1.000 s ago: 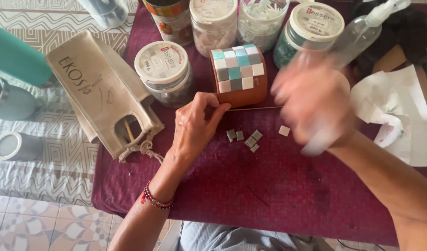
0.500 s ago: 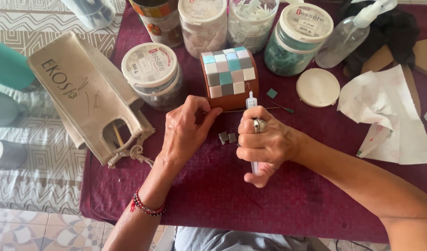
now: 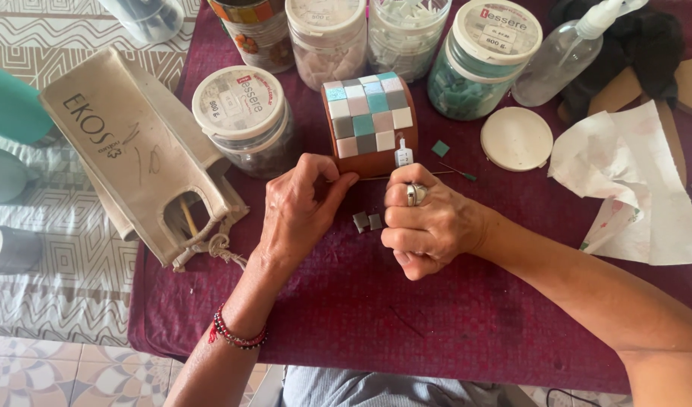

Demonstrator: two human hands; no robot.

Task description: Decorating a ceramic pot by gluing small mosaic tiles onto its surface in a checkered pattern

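Vs. 0.5 s ago, the right hand (image 3: 429, 230) has been kept fisted round the small white glue tube (image 3: 403, 157), nozzle now by the mosaic-tiled box (image 3: 370, 124) at bench centre. Tile jars (image 3: 240, 113), a round lid (image 3: 516, 139) & a canvas bag (image 3: 139, 151) are set around; loose grey tiles (image 3: 367, 221) lie between the hands. Left hand (image 3: 297, 211) fingers are curled together, tips touching the box's base.

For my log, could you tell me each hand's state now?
Left hand: fingers curled, touching the tiled block.
Right hand: closed on a small glue tube.

Round white jar label (image 3: 237, 100), far left of centre; round white lid label (image 3: 497, 30), far right; printed beige cloth bag (image 3: 139, 151), left.
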